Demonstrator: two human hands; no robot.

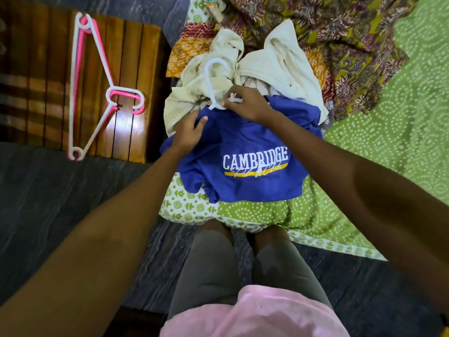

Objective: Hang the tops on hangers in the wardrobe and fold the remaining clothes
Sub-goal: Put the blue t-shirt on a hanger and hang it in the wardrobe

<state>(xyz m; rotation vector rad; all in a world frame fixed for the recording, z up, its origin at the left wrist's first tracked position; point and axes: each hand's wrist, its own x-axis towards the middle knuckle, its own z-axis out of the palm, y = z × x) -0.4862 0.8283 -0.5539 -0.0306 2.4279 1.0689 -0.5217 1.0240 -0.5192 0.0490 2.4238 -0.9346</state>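
A blue top (243, 152) with white "CAMBRIDGE" lettering lies on the bed's edge in front of me. A white hanger (212, 81) sticks out of its neck, hook pointing away; the hanger's arms are hidden inside the top. My right hand (245, 104) grips the hanger at the base of its hook. My left hand (188, 131) pinches the blue fabric at the left shoulder. Cream garments (274, 66) lie heaped just behind the blue top.
Two spare hangers, one white (97, 52) and one pink (77, 76), lie stacked on a wooden stool (41, 88) to my left. A patterned maroon-and-olive cloth (340, 32) lies at the back of the green bedsheet (401, 122). Dark floor surrounds my legs.
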